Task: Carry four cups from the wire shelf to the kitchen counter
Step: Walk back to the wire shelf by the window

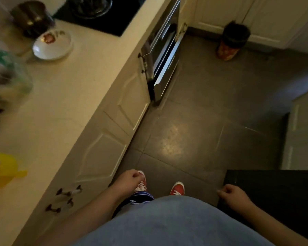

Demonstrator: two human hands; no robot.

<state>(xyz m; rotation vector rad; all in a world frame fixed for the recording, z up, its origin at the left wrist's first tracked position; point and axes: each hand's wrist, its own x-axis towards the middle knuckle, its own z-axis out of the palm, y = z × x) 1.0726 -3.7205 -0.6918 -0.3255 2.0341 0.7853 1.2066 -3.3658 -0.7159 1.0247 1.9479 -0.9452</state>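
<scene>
The cream kitchen counter (64,96) runs along the left of the head view. A yellow cup (5,169) stands near its left edge, low in the frame. A blurred clear cup with green print (9,71) stands further back. My left hand (130,181) hangs by the cabinet fronts with the fingers curled and nothing in it. My right hand (233,194) hangs low at the right, also curled and holding nothing. The wire shelf is not in view.
A white plate (52,45) and a dark metal pot (32,16) sit at the counter's far end beside a black cooktop (100,16). An oven door (164,68) juts out. A bin (233,41) stands on the grey floor. A black surface (274,189) is at right.
</scene>
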